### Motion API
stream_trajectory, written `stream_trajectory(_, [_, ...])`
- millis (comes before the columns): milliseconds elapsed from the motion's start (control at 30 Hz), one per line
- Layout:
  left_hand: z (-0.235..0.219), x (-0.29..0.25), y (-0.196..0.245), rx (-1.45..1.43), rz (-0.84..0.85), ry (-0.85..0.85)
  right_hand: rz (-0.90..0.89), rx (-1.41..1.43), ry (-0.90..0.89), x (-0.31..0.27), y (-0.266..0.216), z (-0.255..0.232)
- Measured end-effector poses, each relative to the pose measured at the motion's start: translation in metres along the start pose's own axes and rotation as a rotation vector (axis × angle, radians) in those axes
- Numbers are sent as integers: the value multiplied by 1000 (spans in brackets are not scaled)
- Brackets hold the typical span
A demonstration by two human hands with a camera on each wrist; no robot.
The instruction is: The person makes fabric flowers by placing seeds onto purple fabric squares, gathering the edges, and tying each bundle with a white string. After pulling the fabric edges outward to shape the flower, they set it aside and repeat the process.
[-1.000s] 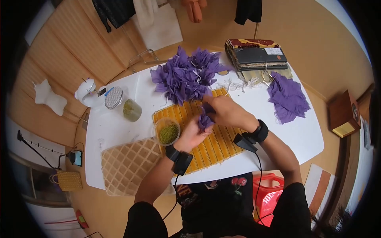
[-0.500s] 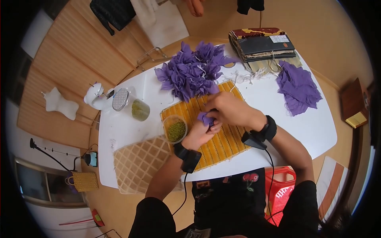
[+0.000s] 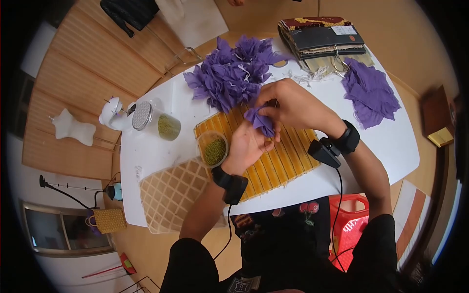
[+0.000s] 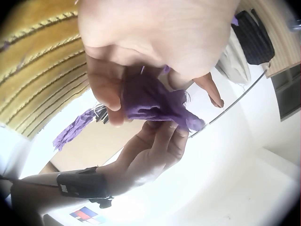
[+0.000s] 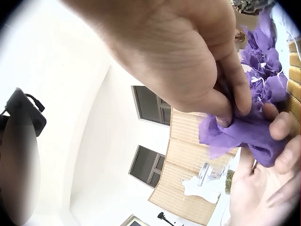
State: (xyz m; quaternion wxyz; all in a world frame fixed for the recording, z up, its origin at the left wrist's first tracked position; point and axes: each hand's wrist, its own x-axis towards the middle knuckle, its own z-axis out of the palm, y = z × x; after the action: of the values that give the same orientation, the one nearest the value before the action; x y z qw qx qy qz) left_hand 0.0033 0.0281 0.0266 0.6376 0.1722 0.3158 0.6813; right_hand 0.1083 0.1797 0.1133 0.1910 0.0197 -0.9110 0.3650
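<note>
A small folded piece of purple cloth is between the two hands, over the yellow ribbed mat. The left hand lies palm up with its fingers curled round the cloth's lower side. From above, the right hand pinches the cloth between thumb and fingers. In the left wrist view the purple cloth is gathered, its end held by the right hand. The right wrist view has the cloth touched by both hands. A heap of purple cloth flowers lies just beyond them.
A tub of green beads stands beside the left wrist, a lidded jar further left. More purple cloth lies at the right, near stacked fabric books. A beige lattice mat is at the front left.
The piece of cloth, mostly covered by the hands half a second ago, shows more now. The left palm is more exposed, and the right hand stands higher over the cloth. The head view has shifted slightly.
</note>
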Motion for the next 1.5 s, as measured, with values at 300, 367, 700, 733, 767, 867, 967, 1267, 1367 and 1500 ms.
stream_trajectory(300, [-4,-1,-8,254,180,-108,123,-5,-84,0,-6,-3])
stream_trajectory(367, [-3,1,-13,495,281,-105,33,50,-41,-1,2,8])
stream_trajectory(700, [1,1,-18,489,145,23,-52,-105,220,3,-6,-10])
stream_trajectory(733, [3,0,-19,505,154,39,-53,-102,221,1,-4,-6])
stream_trajectory(767, [4,0,-20,523,161,53,-96,-119,130,-2,-2,1])
stream_trajectory(867, [1,0,-16,676,100,22,-172,-128,-48,-8,0,12])
stream_trajectory(967, [8,1,-13,554,127,-19,-165,-107,-91,0,11,13])
stream_trajectory(1267, [6,-1,-10,390,186,27,12,-71,-34,2,20,4])
stream_trajectory(1367, [6,-1,-8,417,142,28,-54,-80,74,2,25,8])
stream_trajectory(1500, [9,-1,-9,393,130,62,-5,-201,111,2,15,-3])
